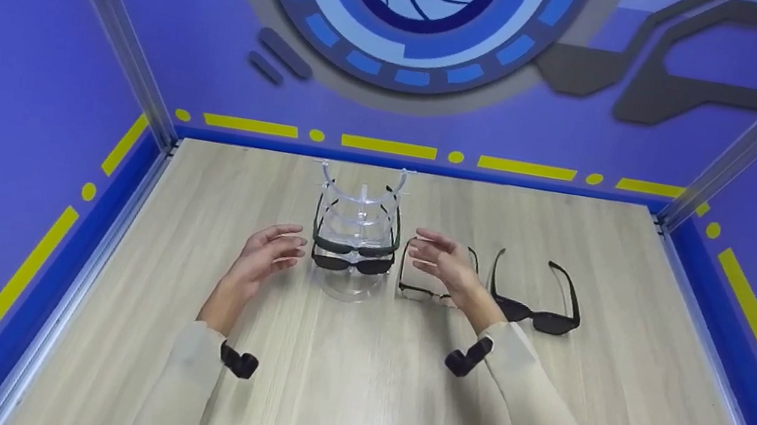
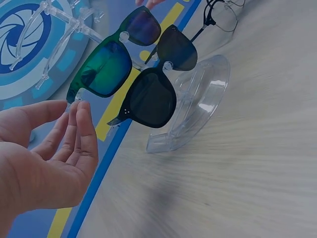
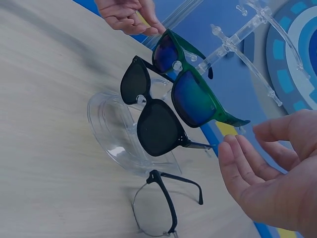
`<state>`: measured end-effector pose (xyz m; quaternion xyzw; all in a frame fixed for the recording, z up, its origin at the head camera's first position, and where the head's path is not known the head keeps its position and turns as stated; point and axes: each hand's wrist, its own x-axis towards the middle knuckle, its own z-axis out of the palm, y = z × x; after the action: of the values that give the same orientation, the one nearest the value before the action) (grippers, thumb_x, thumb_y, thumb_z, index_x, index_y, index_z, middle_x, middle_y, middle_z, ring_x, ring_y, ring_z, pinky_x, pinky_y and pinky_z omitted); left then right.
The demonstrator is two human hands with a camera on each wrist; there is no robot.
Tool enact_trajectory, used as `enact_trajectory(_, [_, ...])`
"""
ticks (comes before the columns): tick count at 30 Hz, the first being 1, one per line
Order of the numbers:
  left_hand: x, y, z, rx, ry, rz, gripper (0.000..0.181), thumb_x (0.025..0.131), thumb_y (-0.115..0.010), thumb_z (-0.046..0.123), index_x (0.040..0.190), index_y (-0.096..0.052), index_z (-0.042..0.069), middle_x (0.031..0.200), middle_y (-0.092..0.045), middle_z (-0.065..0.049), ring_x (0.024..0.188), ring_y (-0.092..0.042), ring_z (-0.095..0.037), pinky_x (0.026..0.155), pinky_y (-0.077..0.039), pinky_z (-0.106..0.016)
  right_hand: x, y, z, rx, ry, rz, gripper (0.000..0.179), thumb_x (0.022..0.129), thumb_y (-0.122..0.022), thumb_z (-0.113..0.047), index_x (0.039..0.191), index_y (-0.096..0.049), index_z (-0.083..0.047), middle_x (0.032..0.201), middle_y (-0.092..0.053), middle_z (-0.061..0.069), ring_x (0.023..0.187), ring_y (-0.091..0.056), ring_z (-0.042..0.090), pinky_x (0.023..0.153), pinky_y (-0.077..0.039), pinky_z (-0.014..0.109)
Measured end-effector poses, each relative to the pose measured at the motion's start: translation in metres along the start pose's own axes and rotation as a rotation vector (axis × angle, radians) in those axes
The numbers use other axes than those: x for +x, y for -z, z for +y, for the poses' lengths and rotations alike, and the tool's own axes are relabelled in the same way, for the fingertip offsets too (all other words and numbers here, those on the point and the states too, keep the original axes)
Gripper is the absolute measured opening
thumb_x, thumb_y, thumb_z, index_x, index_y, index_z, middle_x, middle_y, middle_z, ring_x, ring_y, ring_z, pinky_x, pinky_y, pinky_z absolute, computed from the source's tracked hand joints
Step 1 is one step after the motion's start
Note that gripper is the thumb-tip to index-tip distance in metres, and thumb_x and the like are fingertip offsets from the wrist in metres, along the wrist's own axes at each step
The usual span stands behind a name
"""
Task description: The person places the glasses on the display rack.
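Observation:
A clear plastic display stand [image 1: 348, 293] holds two pairs of sunglasses, one above the other. The upper pair, green-framed sunglasses [image 3: 193, 99], has mirrored blue-green lenses; just below sit black sunglasses [image 2: 151, 96] with dark lenses. My left hand [image 1: 268, 253] is at the left of the stand, fingers loosely bent, its fingertips near the end of the green frame. On the other side my right hand [image 1: 443, 261] hovers with relaxed fingers, a small gap from the green frame's other end. Neither hand grips anything; whether the left fingertips touch the frame I cannot tell.
Black half-rim eyeglasses [image 1: 417, 293] lie on the wooden table [image 1: 350, 390], partly beneath my right hand in the head view. Farther right are other black sunglasses [image 1: 553, 322] with arms unfolded. The stand's bare upper arms [image 1: 402, 182] rise behind. Blue panels [image 1: 513, 127] enclose the table.

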<state>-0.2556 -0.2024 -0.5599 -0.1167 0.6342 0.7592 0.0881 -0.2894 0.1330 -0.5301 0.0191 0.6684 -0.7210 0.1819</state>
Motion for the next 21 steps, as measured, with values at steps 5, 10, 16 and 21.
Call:
enact_trajectory(5, [-0.003, -0.001, -0.006, -0.012, 0.003, -0.026, 0.037, 0.100, -0.064, 0.008, 0.135, -0.058, 0.001, 0.099, -0.073, 0.005, 0.090, -0.070, -0.010, 0.077, -0.058, -0.021, -0.006, 0.007, 0.005, -0.009, 0.005, -0.020, 0.044, 0.105, -0.053, -0.005, 0.147, -0.046, 0.007, 0.132, -0.067, 0.017, 0.114, -0.069, 0.024, 0.103, -0.056, 0.038])
enact_trajectory(10, [-0.006, -0.002, -0.011, -0.013, 0.019, -0.018, 0.039, 0.100, -0.064, 0.007, 0.137, -0.057, 0.000, 0.099, -0.073, 0.003, 0.090, -0.070, -0.011, 0.076, -0.057, -0.021, -0.011, 0.012, 0.009, -0.004, 0.011, -0.030, 0.043, 0.103, -0.052, -0.002, 0.145, -0.048, 0.008, 0.129, -0.067, 0.018, 0.106, -0.070, 0.018, 0.101, -0.057, 0.037])
enact_trajectory(16, [-0.011, -0.006, -0.017, -0.006, 0.018, -0.032, 0.039, 0.099, -0.064, 0.008, 0.137, -0.057, -0.001, 0.101, -0.074, -0.001, 0.089, -0.069, -0.010, 0.077, -0.057, -0.022, -0.016, 0.018, 0.014, 0.014, 0.006, -0.026, 0.043, 0.104, -0.053, -0.002, 0.145, -0.047, 0.009, 0.130, -0.067, 0.020, 0.105, -0.071, 0.018, 0.101, -0.057, 0.036])
enact_trajectory(21, [-0.014, -0.008, -0.022, -0.036, 0.014, -0.042, 0.037, 0.099, -0.065, 0.007, 0.135, -0.058, -0.001, 0.108, -0.075, -0.010, 0.090, -0.069, -0.013, 0.077, -0.057, -0.023, -0.021, 0.026, 0.019, 0.006, 0.005, -0.042, 0.047, 0.104, -0.051, -0.001, 0.148, -0.041, 0.011, 0.128, -0.067, 0.016, 0.109, -0.069, 0.019, 0.108, -0.053, 0.041])
